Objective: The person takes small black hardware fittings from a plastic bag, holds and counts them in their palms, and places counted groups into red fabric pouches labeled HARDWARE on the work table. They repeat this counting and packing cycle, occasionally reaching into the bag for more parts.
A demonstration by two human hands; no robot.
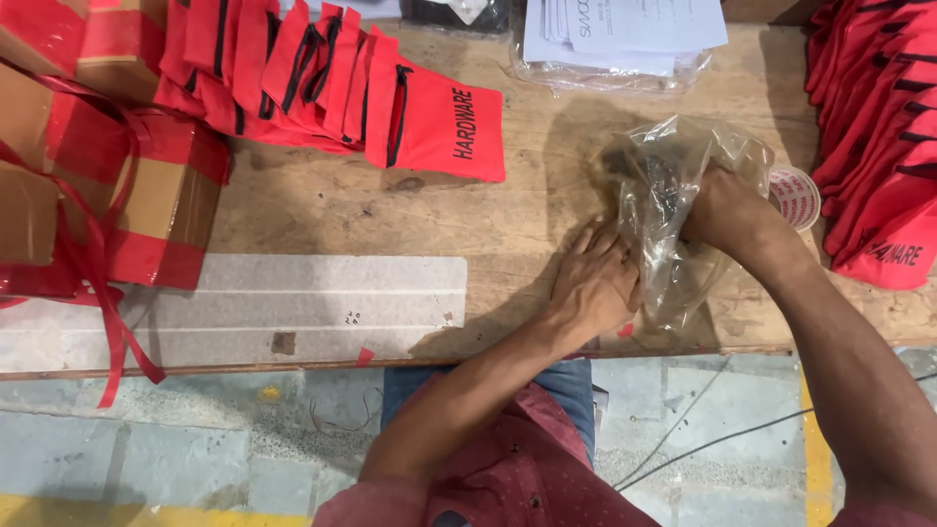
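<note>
Item: clear plastic bag (673,195), crumpled, with small dark pieces inside, too blurred to tell apart. It sits on the wooden bench (527,205), right of centre, between your two hands.

Your right hand (727,210) is pushed into the bag's mouth from the right; its fingers are hidden by the film, so you cannot tell how they stand or whether they grip anything. Your left hand (593,283) lies flat on the bench just beside the bag, fingers together and loosely spread, pressing the bag's lower edge; it encloses nothing.

Progress, as a judgement: the bag is open and dark contents remain inside it. No loose piece lies on the bench beside it.

Adjacent stock:
- Roll of printed tape (795,195), just behind your right wrist.
- Red fabric pouches (332,83), black drawstrings, overlapped in a row at the far left of the bench; none is held.
- Second pile of red pouches (874,137) at the right edge.
- Clear packet of white paper sheets (615,44) at the far edge.
- Cardboard boxes (107,166) bound in red tape and red ribbon, far left.
- Grey strip (293,303) fixed along the near edge.
</note>
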